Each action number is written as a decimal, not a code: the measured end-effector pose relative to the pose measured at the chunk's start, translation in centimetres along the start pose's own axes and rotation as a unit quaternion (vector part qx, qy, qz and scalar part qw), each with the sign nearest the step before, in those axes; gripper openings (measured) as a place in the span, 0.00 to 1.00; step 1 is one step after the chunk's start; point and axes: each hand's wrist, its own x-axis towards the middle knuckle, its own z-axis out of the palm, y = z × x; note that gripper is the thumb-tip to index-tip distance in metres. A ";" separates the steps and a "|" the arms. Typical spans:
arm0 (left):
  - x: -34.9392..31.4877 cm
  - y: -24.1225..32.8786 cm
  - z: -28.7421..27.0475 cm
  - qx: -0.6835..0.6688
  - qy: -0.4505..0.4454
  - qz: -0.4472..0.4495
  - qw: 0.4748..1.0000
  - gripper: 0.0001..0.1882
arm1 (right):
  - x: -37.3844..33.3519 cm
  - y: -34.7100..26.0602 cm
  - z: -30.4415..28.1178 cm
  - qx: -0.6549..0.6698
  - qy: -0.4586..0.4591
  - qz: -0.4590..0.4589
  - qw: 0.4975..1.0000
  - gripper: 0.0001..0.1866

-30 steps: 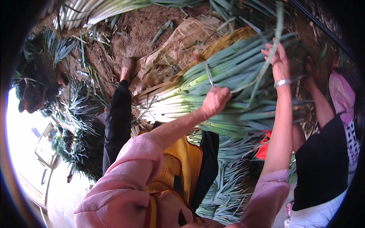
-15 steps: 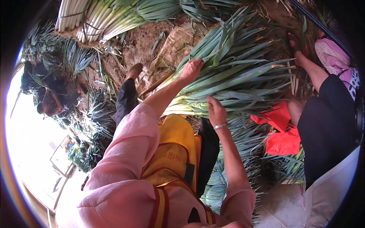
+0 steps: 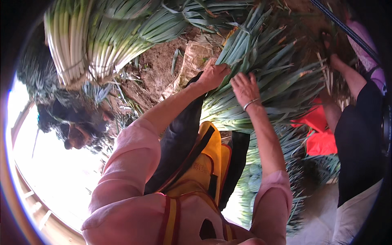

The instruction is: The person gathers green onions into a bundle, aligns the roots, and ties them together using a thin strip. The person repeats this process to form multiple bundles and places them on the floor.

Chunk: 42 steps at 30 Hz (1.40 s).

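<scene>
A large heap of green onions (image 3: 281, 92) lies spread in front of me, with long blue-green leaves fanning to the right and paler stems near my knees. My left hand (image 3: 215, 76) is closed on leaves at the far left side of the heap. Just right of it, my right hand (image 3: 245, 89), with a silver bangle at the wrist, rests over the leaves with its fingers apart. Leaves partly hide the left fingertips.
Tied green onion bundles (image 3: 71, 49) with white stems stand at the far left. A brown sheet (image 3: 192, 61) lies on the soil. Right of the heap are a red bag (image 3: 320, 143) and another person's bare leg (image 3: 347, 71). A dark rope (image 3: 347, 30) crosses the upper right.
My right hand has moved up and away from me to beside the left, its fingers spreading. My dark-trousered left leg has swung in beside my left arm. The view has shifted.
</scene>
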 end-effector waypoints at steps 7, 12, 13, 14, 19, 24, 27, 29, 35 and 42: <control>2.7 3.6 -3.5 -0.068 -0.252 -0.045 0.964 0.16 | 5.2 6.2 -4.4 -0.035 0.083 0.106 0.990 0.14; 2.6 3.4 1.3 -0.103 -0.325 -0.069 0.938 0.17 | 4.0 9.9 -7.7 0.116 0.221 0.268 0.931 0.18; 3.1 2.8 2.6 -0.032 -0.314 -0.032 0.948 0.16 | 2.5 10.0 -8.0 0.148 0.282 0.262 0.911 0.17; 3.9 1.8 3.6 0.051 -0.301 0.072 0.949 0.16 | 1.1 10.3 -8.0 0.174 0.303 0.274 0.896 0.16; 6.8 0.1 6.5 -0.005 -0.321 -0.075 0.944 0.15 | -11.0 6.5 -4.4 0.402 0.451 0.282 0.745 0.12; 6.1 7.0 3.1 -0.056 -0.233 -0.059 0.969 0.18 | -25.1 -3.0 7.1 0.504 0.545 0.439 0.506 0.12; 3.9 13.5 4.3 -0.023 -0.106 0.110 0.988 0.14 | -29.6 -9.9 16.2 0.544 0.482 0.570 0.384 0.14; 2.1 17.0 7.8 0.048 -0.032 0.261 0.964 0.13 | -30.2 -14.3 21.3 0.599 0.453 0.598 0.280 0.13; -6.7 14.0 22.1 0.301 -0.369 0.581 0.659 0.15 | -24.7 -22.3 29.4 0.688 0.438 0.558 0.154 0.16; -5.8 4.3 23.7 0.449 -0.460 0.605 0.470 0.17 | -19.5 -17.5 32.3 0.679 0.428 0.546 0.240 0.24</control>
